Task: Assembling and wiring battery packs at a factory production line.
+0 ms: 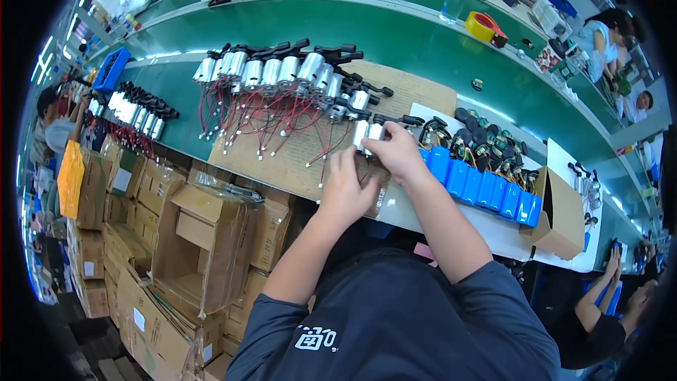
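I have a silver metal cylinder with a black arm [376,131] pinched in the fingers of my right hand [400,152], over the green bench [182,79]; my left hand [344,192], fingers parted, is just beside it. Blue rectangular packs [485,187] stand to the right.
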### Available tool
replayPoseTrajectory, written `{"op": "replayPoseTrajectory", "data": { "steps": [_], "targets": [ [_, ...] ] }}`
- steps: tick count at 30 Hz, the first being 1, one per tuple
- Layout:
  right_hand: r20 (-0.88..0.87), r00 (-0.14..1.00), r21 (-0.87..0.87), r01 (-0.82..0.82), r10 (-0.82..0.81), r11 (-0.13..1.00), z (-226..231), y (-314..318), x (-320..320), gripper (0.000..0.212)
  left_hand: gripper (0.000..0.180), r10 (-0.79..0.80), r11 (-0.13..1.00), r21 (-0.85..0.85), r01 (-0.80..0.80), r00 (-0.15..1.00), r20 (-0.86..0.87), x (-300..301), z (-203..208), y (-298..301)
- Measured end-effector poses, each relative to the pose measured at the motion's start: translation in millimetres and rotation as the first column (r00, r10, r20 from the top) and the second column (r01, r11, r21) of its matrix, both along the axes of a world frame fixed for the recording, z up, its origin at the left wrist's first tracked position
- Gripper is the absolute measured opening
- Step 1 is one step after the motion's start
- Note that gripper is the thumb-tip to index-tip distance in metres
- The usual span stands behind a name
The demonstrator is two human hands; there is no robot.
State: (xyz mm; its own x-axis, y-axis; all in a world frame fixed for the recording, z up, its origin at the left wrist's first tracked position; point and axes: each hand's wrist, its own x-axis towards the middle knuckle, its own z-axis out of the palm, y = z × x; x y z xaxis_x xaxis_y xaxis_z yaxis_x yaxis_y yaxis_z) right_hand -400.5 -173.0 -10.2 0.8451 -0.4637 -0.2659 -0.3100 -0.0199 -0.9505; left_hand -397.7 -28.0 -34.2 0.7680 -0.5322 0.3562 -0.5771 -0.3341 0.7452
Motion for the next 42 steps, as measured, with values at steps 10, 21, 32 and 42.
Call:
{"op": "replayPoseTrajectory", "data": {
  "steps": [10, 21, 32, 42],
  "targets": [
    [-0.231, 0.961, -0.781, -0.277, 0.152, 0.559, 35, -30, -16, 0.034, 0.051, -0.017, 0.991, 0.125, 0.043, 0.980, -0.198, 41, 4, -19],
    [-0.590, 0.713, -0.596, -0.701, 0.378, 0.392, 58, -108, 9, 0.038, 0.064, -0.141, 0.926, 0.377, -0.026, 0.902, 0.408, 43, 3, -80],
    [-0.269, 0.911, -0.864, -0.372, 0.313, 0.339, 39, -106, -31, 0.045, 0.059, -0.189, 0.814, 0.571, -0.104, 0.883, 0.430, 49, 14, -71],
    [-0.272, 0.884, -0.942, -0.325, 0.380, 0.081, 18, -79, -91, 0.070, 0.052, -0.198, 0.749, 0.656, -0.093, 0.913, 0.356, 47, 22, -74]
  ]
}}
